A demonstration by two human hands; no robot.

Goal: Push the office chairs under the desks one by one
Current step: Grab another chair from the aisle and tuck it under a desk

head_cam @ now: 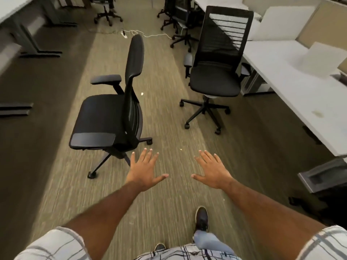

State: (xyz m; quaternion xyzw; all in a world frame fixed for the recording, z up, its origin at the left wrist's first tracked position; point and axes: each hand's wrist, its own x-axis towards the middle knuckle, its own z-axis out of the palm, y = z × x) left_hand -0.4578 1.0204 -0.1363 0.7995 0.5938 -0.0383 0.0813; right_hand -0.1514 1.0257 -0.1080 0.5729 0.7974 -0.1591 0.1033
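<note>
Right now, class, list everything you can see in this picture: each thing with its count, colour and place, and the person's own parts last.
near office chair: one, black, left of centre in the aisle, seat facing left
mesh-back office chair: one, black, right of centre, beside the right desk, not pushed under
far office chairs: at least two more, black, at the top of the aisle
right desks: a row, white tops, along the right edge
left desks: white top, dark legs, upper left
cable: one, white, on the floor behind the near chairs
carpet: olive-brown, striped, down the aisle
shoes: two, dark, bottom centre
left hand: open, empty
right hand: open, empty
</note>
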